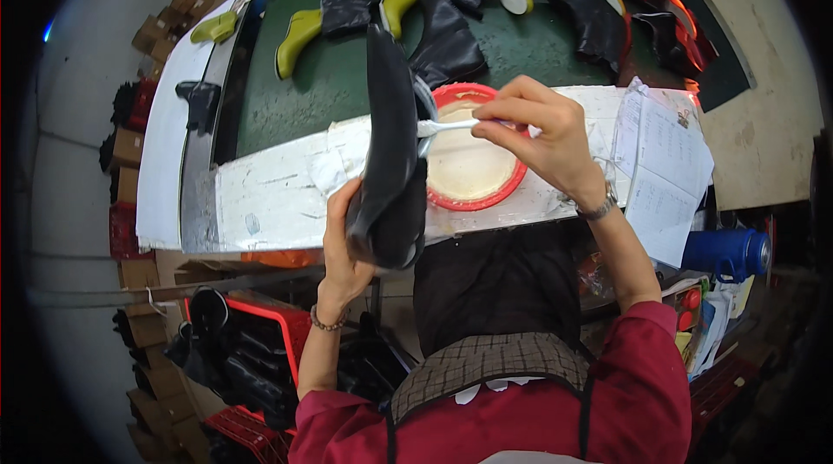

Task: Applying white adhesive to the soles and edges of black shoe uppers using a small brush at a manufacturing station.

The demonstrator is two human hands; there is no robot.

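Observation:
My left hand (344,234) grips a black leather boot upper (388,130) from its lower left side and holds it upright above the front of the worktable. A white brush (455,125), shaped like a toothbrush, is pinched between the thumb and fingers of my right hand (545,130). Its head meets the pale grey inner edge of the boot upper. Just behind and below the brush stands a red bowl (473,203) holding a cream-coloured paste, partly covered by my right hand and the boot upper.
Yellow-green lasts (299,40) and black boot uppers (447,39) lie across a green belt (304,112). At right are paper sheets (664,164) and a blue flask (724,254). Below left, a red crate (291,325) stands beside black boots (252,368).

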